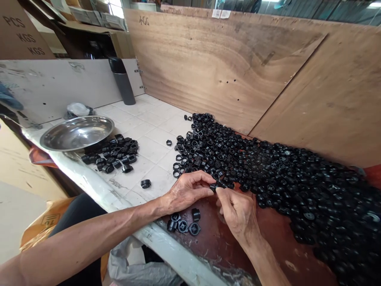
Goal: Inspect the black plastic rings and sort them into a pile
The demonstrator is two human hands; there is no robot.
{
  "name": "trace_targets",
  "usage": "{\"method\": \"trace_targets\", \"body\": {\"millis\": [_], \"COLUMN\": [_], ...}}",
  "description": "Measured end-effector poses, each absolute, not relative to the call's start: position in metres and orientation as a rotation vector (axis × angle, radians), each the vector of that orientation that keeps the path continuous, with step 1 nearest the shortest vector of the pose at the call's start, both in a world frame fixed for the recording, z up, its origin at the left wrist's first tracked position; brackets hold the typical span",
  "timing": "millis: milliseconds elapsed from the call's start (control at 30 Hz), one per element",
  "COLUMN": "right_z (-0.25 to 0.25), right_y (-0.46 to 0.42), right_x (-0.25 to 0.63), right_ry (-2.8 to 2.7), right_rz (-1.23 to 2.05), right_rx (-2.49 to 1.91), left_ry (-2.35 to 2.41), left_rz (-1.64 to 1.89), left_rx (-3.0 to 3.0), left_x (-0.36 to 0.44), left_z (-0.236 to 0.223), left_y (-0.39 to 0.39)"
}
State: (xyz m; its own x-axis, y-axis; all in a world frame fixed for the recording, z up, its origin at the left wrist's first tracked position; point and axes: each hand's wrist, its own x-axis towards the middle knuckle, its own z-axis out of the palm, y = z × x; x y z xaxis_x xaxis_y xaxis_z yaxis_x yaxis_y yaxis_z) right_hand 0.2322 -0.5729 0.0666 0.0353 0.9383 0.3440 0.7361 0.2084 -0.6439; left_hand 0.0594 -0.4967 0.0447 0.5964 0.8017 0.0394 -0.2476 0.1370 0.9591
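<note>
My left hand (190, 190) pinches a small black plastic part (213, 187) between thumb and fingers. My right hand (236, 208) has its thumb and fingers closed at the same spot, meeting the left fingertips. Most of what lies between the fingers is hidden, so I cannot tell whether it is one part or two. Just beyond the hands spreads a large heap of black plastic rings and caps (220, 151). Several round black caps with cross-shaped insides (182, 226) lie below my left wrist on the reddish-brown surface (208, 238).
A shallow metal bowl (80, 133) stands at the left, beside a smaller pile of black parts (114, 153). One black part (145, 183) and a ring (169, 142) lie apart on the white tiles. A dark bottle (122, 81) stands near the corner. A wooden board (214, 59) walls the back.
</note>
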Motion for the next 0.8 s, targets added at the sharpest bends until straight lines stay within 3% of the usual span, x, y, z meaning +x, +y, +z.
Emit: {"method": "trace_targets", "body": {"millis": [800], "right_z": [0.0629], "right_y": [-0.5735], "right_x": [0.2347], "right_ry": [-1.658], "right_rz": [0.410], "right_rx": [-1.551], "left_ry": [0.570], "left_rz": [0.820], "left_rx": [1.175], "left_x": [0.0584], "left_z": [0.0497], "left_y": [-0.4958]}}
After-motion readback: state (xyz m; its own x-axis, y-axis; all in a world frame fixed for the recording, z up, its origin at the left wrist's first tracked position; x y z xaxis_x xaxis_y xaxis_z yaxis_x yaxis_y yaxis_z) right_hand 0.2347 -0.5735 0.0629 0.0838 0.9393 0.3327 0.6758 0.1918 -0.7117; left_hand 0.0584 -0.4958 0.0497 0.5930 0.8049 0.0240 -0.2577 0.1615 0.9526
